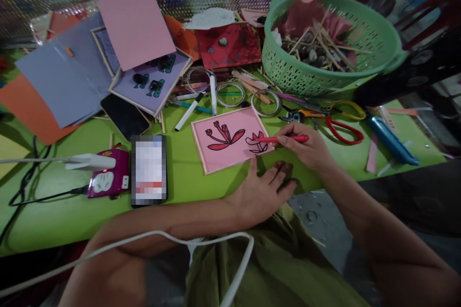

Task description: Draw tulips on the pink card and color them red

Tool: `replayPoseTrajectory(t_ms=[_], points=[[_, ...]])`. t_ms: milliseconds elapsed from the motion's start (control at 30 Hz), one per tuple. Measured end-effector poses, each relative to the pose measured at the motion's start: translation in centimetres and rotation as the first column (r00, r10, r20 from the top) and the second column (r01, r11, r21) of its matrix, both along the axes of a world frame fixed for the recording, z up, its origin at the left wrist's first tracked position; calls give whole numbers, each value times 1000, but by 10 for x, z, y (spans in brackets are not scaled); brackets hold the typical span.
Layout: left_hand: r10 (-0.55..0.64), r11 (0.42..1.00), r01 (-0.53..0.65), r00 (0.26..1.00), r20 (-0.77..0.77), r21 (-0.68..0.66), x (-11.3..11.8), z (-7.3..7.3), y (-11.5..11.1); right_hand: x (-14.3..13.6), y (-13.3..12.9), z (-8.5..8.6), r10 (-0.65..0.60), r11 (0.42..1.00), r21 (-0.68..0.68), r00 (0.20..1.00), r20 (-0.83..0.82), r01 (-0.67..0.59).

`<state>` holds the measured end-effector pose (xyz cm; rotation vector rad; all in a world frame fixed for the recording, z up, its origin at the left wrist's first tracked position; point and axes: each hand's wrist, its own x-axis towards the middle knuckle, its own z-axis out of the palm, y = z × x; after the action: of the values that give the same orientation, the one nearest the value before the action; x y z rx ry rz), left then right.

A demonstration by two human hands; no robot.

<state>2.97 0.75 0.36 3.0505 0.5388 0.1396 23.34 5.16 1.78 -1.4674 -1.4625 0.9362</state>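
A pink card edged with thin wooden sticks lies on the green table. On its left side is a red flower drawing with black outlines; a smaller flower, partly red, is near the right edge. My right hand grips a red marker, its tip against the smaller flower. My left hand lies with fingers spread at the card's lower edge, the thumb touching the border.
A green basket of sticks and stones stands at the back right. Scissors, tape rolls and a white marker lie around the card. Left are a lit phone, a dark phone and a purple power socket.
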Motion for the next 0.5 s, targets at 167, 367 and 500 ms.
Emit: replayPoseTrajectory(t_ms=[167, 367, 500], points=[[0, 1000, 0, 1000, -3, 0, -1, 2, 0, -1, 2, 0, -33, 999, 18, 999, -4, 34], [-2, 1000, 2, 1000, -8, 9, 0, 3, 0, 2, 1, -4, 4, 1000, 6, 1000, -12, -4], [2, 1000, -2, 1000, 7, 7, 0, 2, 0, 2, 1, -2, -27, 999, 20, 1000, 3, 27]])
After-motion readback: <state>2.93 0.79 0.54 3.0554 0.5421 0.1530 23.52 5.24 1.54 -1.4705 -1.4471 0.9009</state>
